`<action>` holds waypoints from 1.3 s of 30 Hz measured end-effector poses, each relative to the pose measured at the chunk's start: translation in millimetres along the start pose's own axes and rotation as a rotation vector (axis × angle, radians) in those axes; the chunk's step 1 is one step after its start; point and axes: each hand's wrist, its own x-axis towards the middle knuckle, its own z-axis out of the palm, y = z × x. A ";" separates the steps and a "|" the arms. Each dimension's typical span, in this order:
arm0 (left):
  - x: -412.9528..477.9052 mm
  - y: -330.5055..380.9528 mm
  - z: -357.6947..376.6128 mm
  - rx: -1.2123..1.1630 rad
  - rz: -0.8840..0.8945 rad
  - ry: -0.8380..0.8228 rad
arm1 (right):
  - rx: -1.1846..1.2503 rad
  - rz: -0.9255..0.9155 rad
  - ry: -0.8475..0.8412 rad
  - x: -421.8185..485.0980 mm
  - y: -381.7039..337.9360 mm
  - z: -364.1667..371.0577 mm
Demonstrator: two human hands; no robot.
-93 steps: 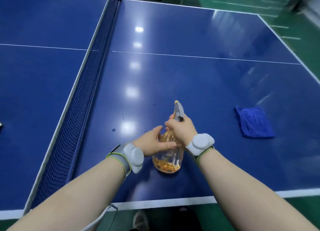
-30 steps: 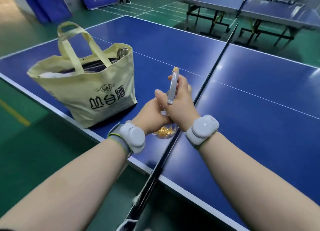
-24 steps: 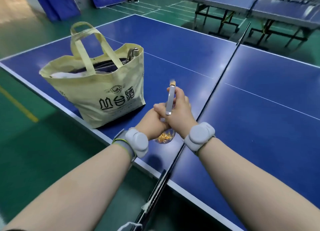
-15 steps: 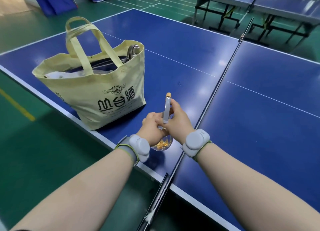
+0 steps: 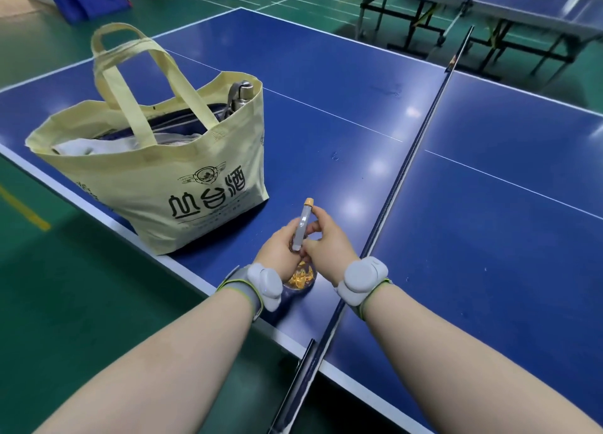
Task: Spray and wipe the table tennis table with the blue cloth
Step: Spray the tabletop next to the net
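Note:
A clear spray bottle [image 5: 301,275] with orange liquid and a grey trigger head stands on the blue table tennis table [image 5: 326,107], on the left half, close to the near edge and just left of the net [image 5: 411,159]. My left hand [image 5: 279,252] grips the bottle's body from the left. My right hand [image 5: 326,241] holds its neck and trigger head from the right. The blue cloth is out of view.
A cream tote bag [image 5: 156,169] with tall handles and a metal flask inside stands on the table left of my hands. The table's white edge [image 5: 182,267] runs just behind my left wrist, with green floor below. More tables stand at the far right.
Three seconds ago the bottle stood on the right half near the blue cloth. Both hands have carried it over the net and lowered it onto the left half beside the bag.

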 end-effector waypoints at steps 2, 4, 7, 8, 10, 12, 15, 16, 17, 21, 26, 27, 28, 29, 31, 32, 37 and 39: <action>2.2 1.1 -1.4 0.124 -0.098 -0.028 | 0.003 0.018 -0.006 -0.4 -0.5 -1.6; -1.8 0.2 -1.9 0.129 -0.147 -0.035 | -0.024 0.037 -0.020 -3.9 -3.1 -4.5; -16.4 2.8 -0.2 0.059 -0.161 0.017 | -0.055 0.042 -0.026 -10.8 -6.0 -7.1; -22.5 4.3 0.1 0.052 -0.151 0.056 | -0.057 0.017 -0.022 -14.7 -6.5 -7.2; -33.7 10.1 0.3 0.032 -0.127 0.169 | -0.081 -0.054 -0.035 -23.4 -8.4 -8.8; -47.7 18.2 2.8 -0.022 -0.128 0.291 | -0.091 -0.092 -0.060 -33.7 -7.7 -12.3; -65.6 32.9 10.0 -0.084 -0.076 0.415 | -0.070 -0.108 -0.069 -47.9 -4.9 -22.0; -70.6 39.0 12.8 -0.080 -0.050 0.440 | -0.059 -0.111 -0.063 -51.7 -3.6 -25.6; -75.6 43.9 16.0 -0.074 -0.024 0.463 | -0.048 -0.113 -0.061 -55.6 -2.0 -29.6; -95.7 67.9 35.4 -0.063 0.061 0.475 | -0.046 -0.097 -0.040 -76.6 6.8 -47.5; -117.6 88.6 68.5 0.021 0.154 0.403 | 0.011 -0.080 -0.011 -103.4 21.8 -76.2; -121.2 91.0 76.2 0.043 0.178 0.386 | 0.019 -0.075 -0.003 -108.6 25.3 -82.6; -125.3 94.2 84.4 0.055 0.191 0.368 | 0.032 -0.066 0.009 -113.9 29.2 -89.0; -129.4 97.2 92.6 0.055 0.192 0.342 | 0.042 -0.055 0.017 -117.8 34.6 -95.5; -136.6 102.8 109.2 0.051 0.185 0.283 | 0.035 -0.043 0.019 -125.8 44.6 -109.1; -139.2 105.6 118.3 0.051 0.182 0.257 | 0.034 -0.031 0.020 -130.4 50.1 -117.1; -147.3 119.2 169.0 0.039 0.188 0.158 | 0.022 0.015 0.064 -150.6 85.5 -163.8; -151.8 124.8 189.0 0.044 0.194 0.125 | 0.009 0.039 0.087 -159.6 100.9 -181.9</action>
